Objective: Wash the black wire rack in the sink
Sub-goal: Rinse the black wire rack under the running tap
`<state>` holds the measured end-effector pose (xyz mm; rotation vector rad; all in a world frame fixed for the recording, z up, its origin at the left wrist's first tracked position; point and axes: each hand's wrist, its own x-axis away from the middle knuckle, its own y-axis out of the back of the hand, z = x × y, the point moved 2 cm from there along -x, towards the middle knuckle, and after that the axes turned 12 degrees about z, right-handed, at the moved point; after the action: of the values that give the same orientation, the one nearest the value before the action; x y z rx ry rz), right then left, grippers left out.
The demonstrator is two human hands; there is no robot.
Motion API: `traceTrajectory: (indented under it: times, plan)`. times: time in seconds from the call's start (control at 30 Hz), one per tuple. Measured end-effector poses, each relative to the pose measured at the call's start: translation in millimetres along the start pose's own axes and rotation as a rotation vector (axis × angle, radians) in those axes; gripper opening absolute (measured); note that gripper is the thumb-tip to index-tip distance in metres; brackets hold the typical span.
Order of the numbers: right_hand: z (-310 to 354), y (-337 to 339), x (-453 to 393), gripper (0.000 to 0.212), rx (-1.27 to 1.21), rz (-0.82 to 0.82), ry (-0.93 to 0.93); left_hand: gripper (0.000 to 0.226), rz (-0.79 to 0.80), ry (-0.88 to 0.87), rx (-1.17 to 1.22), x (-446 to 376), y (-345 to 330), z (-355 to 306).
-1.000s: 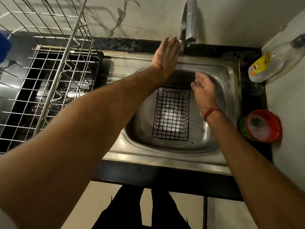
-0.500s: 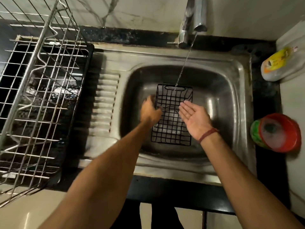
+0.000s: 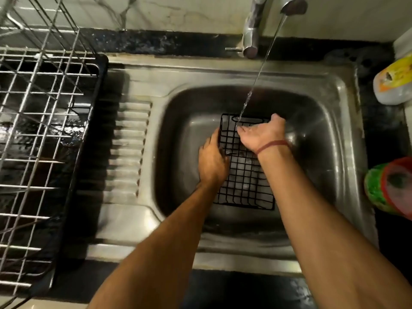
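Note:
The black wire rack (image 3: 244,181) lies in the basin of the steel sink (image 3: 312,152), over the drain. My left hand (image 3: 211,161) grips the rack's left rim, fingers curled over the wire. My right hand (image 3: 260,133) is held palm up over the rack's far end, fingers loosely cupped under the water stream (image 3: 256,79) that falls from the tap (image 3: 252,30). Water strikes near its fingertips and the rack's top edge.
A large silver dish rack on a black tray (image 3: 44,130) stands on the left counter beside the ribbed drainboard (image 3: 127,148). At the right are a plastic bottle (image 3: 394,83) lying down and a red-and-green tub (image 3: 392,186) with a scrubber. The black counter edge runs along the front.
The tap has been turned on and water runs. My left hand came down from the tap and took hold of the rack's left rim. My right hand moved under the stream.

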<state>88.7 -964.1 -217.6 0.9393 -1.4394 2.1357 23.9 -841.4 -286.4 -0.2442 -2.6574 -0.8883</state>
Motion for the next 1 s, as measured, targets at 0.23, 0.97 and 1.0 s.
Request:
traceTrajectory:
  times: [0.23,0.97,1.0]
  plan:
    - [17.8,-25.7,-11.6,0.076,-0.045,-0.109,-0.068,0.058,-0.013,0.067,-0.009,11.9,6.9,-7.2]
    - [-1.9,-48.4,-18.4,0.080,0.032,0.069,-0.220,0.046,0.017,0.175,-0.080,12.2,30.7,-5.1]
    - [14.9,-41.2,-20.2,0.077,-0.016,0.054,-0.183,0.046,0.008,0.172,-0.072,11.9,30.5,-3.0]
